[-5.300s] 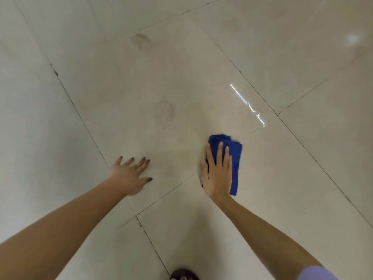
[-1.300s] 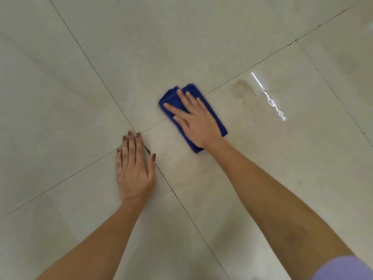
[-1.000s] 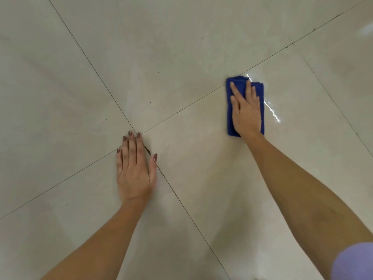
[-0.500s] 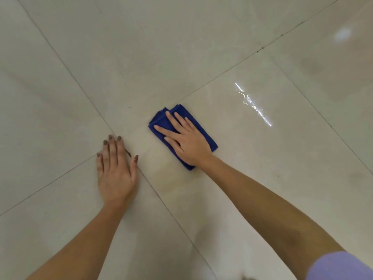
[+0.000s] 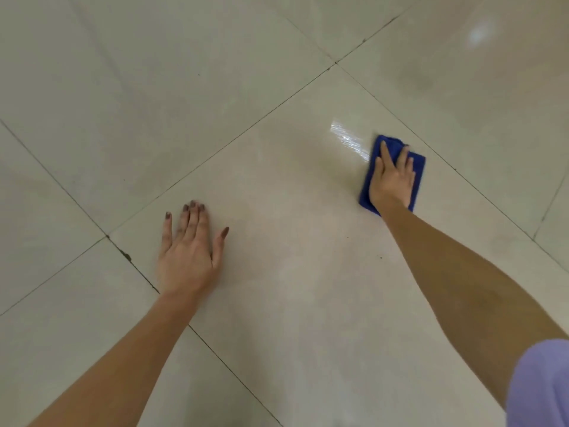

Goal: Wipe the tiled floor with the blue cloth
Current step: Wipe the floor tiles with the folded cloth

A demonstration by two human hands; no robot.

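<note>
Blue cloth (image 5: 419,167) is folded into a rough rectangle, flat on the tiled floor (image 5: 277,272), upper right of my view. It sits on the big centre tile, near that tile's right-hand grout line but not touching it. My right hand (image 5: 392,180) is on top of it, palm down, fingers stretched out flat and pressing rather than gripping; cloth edges show past the fingertips and along both sides of the hand. Glossy wet streak (image 5: 349,138) on the tile, its lower end just beside the cloth's upper left corner. Right arm runs in from lower right, lilac sleeve (image 5: 542,386) at the frame corner. My left hand (image 5: 189,254) is well apart, left of centre, planted flat on the same tile, fingers spread, holding nothing, wrist over a grout line (image 5: 141,274). Dark nail polish visible there. Floor is pale beige, glossy.
</note>
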